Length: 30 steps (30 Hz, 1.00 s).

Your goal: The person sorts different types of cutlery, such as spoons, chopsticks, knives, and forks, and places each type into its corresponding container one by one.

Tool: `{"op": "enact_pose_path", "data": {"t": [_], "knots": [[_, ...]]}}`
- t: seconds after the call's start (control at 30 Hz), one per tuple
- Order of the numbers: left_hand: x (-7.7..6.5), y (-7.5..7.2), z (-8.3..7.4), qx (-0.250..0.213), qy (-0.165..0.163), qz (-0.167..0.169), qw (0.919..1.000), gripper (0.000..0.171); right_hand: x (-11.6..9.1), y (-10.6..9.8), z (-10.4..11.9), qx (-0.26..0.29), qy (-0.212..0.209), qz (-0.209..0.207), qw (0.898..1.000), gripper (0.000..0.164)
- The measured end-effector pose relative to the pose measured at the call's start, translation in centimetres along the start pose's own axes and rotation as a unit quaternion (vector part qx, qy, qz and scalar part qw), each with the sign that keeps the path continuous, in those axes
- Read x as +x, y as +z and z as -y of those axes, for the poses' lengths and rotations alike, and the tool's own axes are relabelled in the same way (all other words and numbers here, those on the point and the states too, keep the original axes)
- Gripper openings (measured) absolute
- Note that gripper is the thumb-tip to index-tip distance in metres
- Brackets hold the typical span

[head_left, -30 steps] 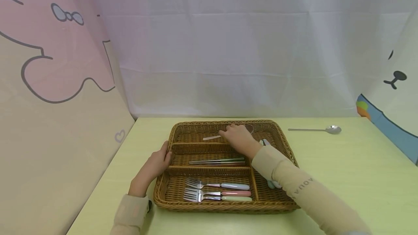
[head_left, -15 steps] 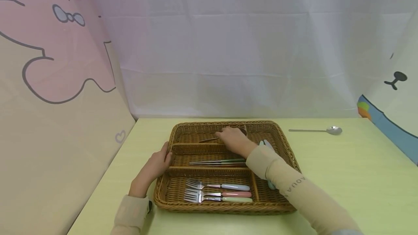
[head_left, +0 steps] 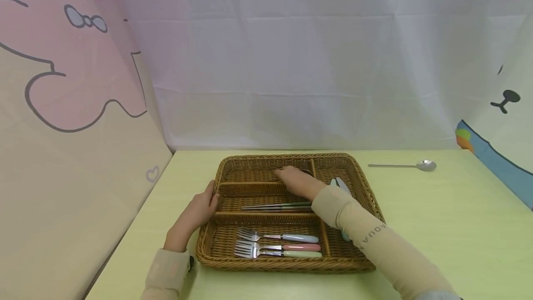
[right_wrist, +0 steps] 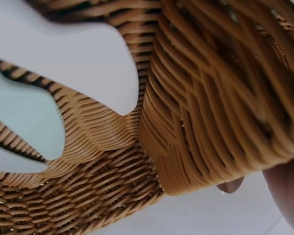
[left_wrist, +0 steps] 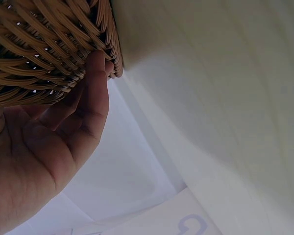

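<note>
A brown wicker cutlery basket (head_left: 287,267) with several compartments stands on the table. My left hand (head_left: 203,207) grips its left rim; in the left wrist view the fingers (left_wrist: 95,98) lie against the outer wall. My right hand (head_left: 297,182) reaches into the back left compartment, fingers curled down around a spoon (head_left: 307,171). Only the edge of the spoon's bowl shows past the hand; its handle is hidden. Chopsticks (head_left: 275,207) lie in the middle compartment. Forks (head_left: 278,247) with blue, pink and green handles fill the front one. Knives (head_left: 342,185) lie in the right compartment, partly covered by my sleeve.
Another long-handled metal spoon (head_left: 424,165) lies on the pale yellow table (head_left: 449,216), right of the basket. A white cloth (head_left: 291,82) hangs behind the table, and printed cartoon panels stand on both sides.
My right hand has shifted slightly left and lowered with the spoon into the back left compartment, so the handle has dropped out of sight. The left hand has stayed on the rim.
</note>
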<state>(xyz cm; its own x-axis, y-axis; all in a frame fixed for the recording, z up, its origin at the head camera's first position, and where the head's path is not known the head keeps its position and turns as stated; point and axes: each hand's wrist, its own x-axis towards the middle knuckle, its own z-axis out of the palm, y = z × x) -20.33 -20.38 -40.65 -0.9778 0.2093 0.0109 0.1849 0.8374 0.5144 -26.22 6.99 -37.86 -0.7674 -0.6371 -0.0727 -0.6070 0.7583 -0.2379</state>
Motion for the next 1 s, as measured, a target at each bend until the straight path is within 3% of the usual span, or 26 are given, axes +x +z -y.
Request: {"op": "enact_pose_path", "data": {"t": [0.33, 0.7, 1.0], "knots": [[0.1, 0.0, 0.1, 0.001, 0.001, 0.0, 1.0, 0.055, 0.3, 0.0, -1.1, 0.101, 0.041, 0.046, 0.993, 0.042], [0.1, 0.1, 0.1, 0.004, -0.001, 0.002, 1.0, 0.055, 0.2, -0.1, -1.4, 0.076, 0.042, 0.045, 0.995, 0.042], [0.1, 0.0, 0.0, 0.005, -0.001, 0.001, 1.0, 0.055, -0.3, -0.7, -1.8, 0.041, 0.036, -0.011, 0.998, 0.038]]}}
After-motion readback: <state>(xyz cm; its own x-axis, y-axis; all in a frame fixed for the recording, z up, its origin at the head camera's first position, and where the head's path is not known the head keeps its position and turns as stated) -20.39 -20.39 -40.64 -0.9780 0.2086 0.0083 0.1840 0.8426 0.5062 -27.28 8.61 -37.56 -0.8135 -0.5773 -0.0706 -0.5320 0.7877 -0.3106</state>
